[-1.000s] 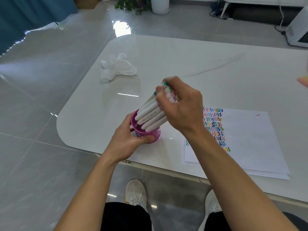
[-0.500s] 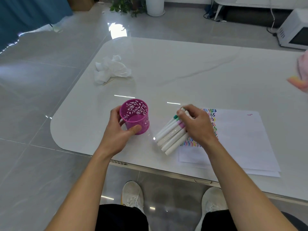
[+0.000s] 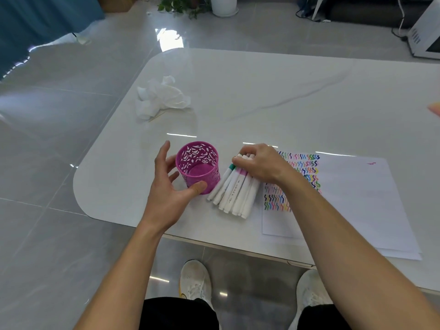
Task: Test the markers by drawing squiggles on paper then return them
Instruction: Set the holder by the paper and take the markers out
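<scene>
Head view: right hand (image 3: 264, 165) grips the markers (image 3: 235, 191) at their caps, barrels lying lengthwise just right of the cup (image 3: 210, 177), left hand (image 3: 166, 194) loose against it.

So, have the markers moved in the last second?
Yes. The markers came out of the purple cup and now lie on the table to its right, at the left edge of the paper, under the right hand.

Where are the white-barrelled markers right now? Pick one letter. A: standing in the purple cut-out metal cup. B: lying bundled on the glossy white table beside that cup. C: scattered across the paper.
B: the markers lie bundled on the table beside the empty cup, the right hand holding their capped ends.
</scene>
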Available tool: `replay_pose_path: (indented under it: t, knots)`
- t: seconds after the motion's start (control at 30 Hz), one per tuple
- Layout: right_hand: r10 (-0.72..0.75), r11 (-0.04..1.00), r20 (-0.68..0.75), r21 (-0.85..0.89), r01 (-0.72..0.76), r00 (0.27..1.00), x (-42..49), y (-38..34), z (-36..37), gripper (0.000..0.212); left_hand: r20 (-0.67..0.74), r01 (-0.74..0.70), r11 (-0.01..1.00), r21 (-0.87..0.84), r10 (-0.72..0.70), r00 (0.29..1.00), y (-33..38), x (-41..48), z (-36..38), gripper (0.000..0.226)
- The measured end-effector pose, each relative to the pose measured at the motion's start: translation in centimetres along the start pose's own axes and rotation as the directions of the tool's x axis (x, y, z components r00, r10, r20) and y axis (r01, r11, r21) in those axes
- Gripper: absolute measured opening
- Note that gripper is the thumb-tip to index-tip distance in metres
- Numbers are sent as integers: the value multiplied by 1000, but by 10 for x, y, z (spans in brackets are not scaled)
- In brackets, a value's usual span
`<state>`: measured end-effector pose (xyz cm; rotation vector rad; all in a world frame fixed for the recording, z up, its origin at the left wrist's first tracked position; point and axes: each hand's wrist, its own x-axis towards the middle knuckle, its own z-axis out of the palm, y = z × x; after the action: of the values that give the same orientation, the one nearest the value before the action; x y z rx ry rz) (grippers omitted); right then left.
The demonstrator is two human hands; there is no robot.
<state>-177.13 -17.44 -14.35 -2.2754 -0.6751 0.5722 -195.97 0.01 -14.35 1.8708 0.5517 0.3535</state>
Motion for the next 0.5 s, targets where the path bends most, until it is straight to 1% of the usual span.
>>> replay_pose_path:
  t: [0.2,0.3,0.4,0.5]
  knots:
    - [-34,986,39,-163,40,999,20,-13,-2,22,-10,-7,1000,13,8,1000,0,1,1,97]
    - [-60,978,36,-197,66,998,27,-16,0,22,-16,-21,999,34,22,1000,2,1,1,93]
    - [-91,977,-11,-193,87,996,26,-13,9,26,-14,-36,999,41,36,999,2,1,1,88]
    - [-141,979,-111,-165,122,984,22,-7,17,29,-14,-46,998,39,47,999,2,2,1,83]
